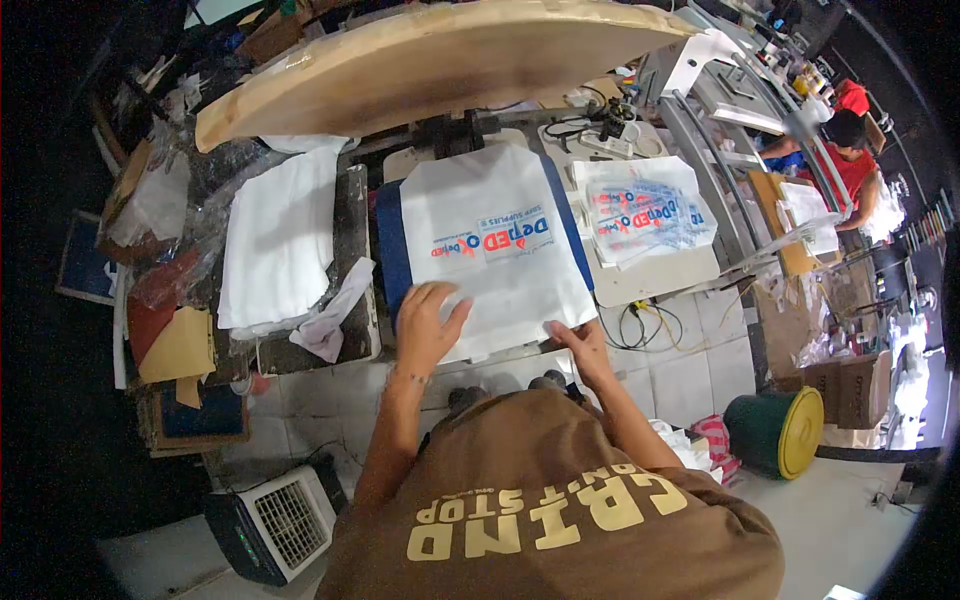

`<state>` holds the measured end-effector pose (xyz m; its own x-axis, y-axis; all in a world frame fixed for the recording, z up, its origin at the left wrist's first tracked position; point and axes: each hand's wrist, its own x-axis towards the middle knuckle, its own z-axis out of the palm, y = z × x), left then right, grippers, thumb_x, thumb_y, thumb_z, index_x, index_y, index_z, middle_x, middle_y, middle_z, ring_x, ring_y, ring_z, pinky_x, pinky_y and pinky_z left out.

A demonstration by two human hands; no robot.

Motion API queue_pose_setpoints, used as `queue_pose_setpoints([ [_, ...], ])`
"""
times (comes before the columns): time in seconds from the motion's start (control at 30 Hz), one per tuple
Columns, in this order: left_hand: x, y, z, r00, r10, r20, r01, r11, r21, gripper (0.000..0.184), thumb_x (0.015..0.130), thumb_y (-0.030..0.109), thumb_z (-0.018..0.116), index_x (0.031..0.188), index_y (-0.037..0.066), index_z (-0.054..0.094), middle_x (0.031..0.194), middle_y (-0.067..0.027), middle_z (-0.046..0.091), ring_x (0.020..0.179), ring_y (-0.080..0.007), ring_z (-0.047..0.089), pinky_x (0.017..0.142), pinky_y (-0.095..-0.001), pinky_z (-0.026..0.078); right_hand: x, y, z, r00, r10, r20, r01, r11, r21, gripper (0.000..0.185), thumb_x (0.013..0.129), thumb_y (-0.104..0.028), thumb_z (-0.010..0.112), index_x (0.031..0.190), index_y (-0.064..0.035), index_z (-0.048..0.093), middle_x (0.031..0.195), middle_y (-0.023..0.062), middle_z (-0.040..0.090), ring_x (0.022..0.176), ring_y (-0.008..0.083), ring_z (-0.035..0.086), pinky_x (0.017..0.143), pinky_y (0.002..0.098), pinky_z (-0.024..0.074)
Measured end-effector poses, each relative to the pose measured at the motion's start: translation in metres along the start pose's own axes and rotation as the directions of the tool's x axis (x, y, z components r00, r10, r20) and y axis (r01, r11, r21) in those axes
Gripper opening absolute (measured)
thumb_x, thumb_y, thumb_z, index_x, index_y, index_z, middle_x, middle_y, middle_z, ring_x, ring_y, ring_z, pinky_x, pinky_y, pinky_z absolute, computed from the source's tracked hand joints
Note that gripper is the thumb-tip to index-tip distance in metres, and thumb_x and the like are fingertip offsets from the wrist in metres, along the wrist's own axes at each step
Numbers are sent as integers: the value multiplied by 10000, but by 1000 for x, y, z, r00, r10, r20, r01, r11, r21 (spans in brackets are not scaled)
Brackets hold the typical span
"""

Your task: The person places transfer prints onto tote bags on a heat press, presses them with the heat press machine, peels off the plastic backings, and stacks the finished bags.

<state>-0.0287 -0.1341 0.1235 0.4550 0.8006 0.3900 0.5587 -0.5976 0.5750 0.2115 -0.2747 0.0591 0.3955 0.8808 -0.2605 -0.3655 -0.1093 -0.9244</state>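
- The white cloth (497, 280) lies flat on the blue board (388, 235), covering its middle; blue shows along the board's left and right edges, while its near edge is hidden beneath the cloth.
- It looks light, thin and limp, so it should bend and crease easily rather than break; it would probably slide if pulled from one side.
- The red and blue print (497, 238) sits across the middle; whether its ink is wet cannot be told, so touching it could smear it.
- The best hold is likely the plain margin at the two corners by the board's near edge, clear of the print.
- The long axis seems to run from the board's near edge to its far edge, the far end leaning slightly left. The narrower end is at the far edge; the wider one faces the person.
- The print's line runs crosswise, rising towards the board's right edge.
- The left hand (430, 322) is over the cloth's near left part, fingers close together and gently bent, thumb held apart; firm contact cannot be confirmed.
- The right hand (583, 348) is at the near right corner, thumb along the cloth's edge; its other fingers are mostly hidden, so whether they pinch the cloth cannot be told.
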Motion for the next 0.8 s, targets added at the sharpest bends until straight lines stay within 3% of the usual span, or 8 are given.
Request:
queue_pose_setpoints([
  [0.23, 85, 13, 91, 978, 174, 113, -182, 981, 65, 573, 968, 370, 618, 1448, 74, 515, 1574, -265, 353, 1401, -508, 385, 1152, -563, 327, 14, -2, 14, 952, -290, 98, 299, 813, -499, 487, 961, -359, 702, 1203, 48, 592, 805, 58, 710, 749, 184, 659, 680, 348, 517],
  [0.33, 98, 17, 112, 956, 182, 231, -228, 954, 194, 566, 1004, 439, 530, 1504, 180, 473, 1613, -233, 299, 1454, -503, 294, 1161, -622, 267, 31, 54, 5, 957, 240, -164, -261, 958, -120, 366, 1025, -356, 595, 1151, -14, 570, 885, 106, 710, 673, 200, 689, 560, 343, 594],
  [0.43, 82, -10, 146, 917, 167, 362, -300, 886, 352, 581, 1009, 461, 507, 1549, 264, 421, 1637, -207, 270, 1489, -496, 220, 1184, -652, 185, -9, -1, 3, 703, 609, 368, -712, 609, 350, 499, 1065, -445, 444, 1278, -6, 547, 1095, 184, 720, 800, 268, 728, 613, 367, 621],
  [0.5, 83, -5, 140, 923, 150, 353, -260, 921, 291, 597, 1005, 463, 512, 1559, 263, 409, 1647, -203, 250, 1494, -494, 207, 1200, -644, 147, -13, 39, -12, 717, 597, 359, -697, 595, 400, 488, 1064, -405, 474, 1353, -14, 510, 1088, 196, 718, 867, 271, 730, 636, 375, 623],
  [0.6, 88, 2, 126, 910, 126, 394, -256, 920, 296, 584, 1006, 451, 528, 1540, 232, 439, 1642, -230, 242, 1486, -516, 210, 1177, -657, 197, -21, 76, -45, 801, 544, 251, -581, 807, 105, 480, 1053, -423, 517, 1250, 6, 607, 1054, 198, 728, 891, 238, 721, 618, 350, 600],
  [0.63, 90, 1, 121, 911, 88, 404, -216, 934, 284, 582, 999, 442, 539, 1528, 214, 458, 1633, -236, 263, 1487, -511, 213, 1183, -644, 195, -20, 85, -65, 927, 320, 194, -253, 918, -305, 485, 1038, -449, 546, 1132, 14, 655, 991, 175, 732, 838, 203, 709, 606, 327, 578],
  [0.67, 90, -8, 120, 909, 100, 404, -230, 930, 288, 582, 999, 442, 539, 1528, 214, 458, 1633, -236, 263, 1487, -511, 213, 1183, -644, 195, -16, 86, -82, 969, 67, 238, 110, 746, -656, 514, 1022, -475, 576, 1014, 23, 703, 928, 152, 736, 785, 169, 697, 593, 304, 556],
  [0.8, 75, -63, 95, 988, 36, 148, -81, 948, 308, 590, 963, 453, 610, 1448, 122, 550, 1557, -308, 359, 1401, -568, 340, 1124, -647, 291, 0, -19, -108, 896, 407, 180, -229, 768, -598, 549, 973, -526, 638, 824, -2, 710, 679, 26, 663, 565, 86, 590, 549, 260, 485],
])
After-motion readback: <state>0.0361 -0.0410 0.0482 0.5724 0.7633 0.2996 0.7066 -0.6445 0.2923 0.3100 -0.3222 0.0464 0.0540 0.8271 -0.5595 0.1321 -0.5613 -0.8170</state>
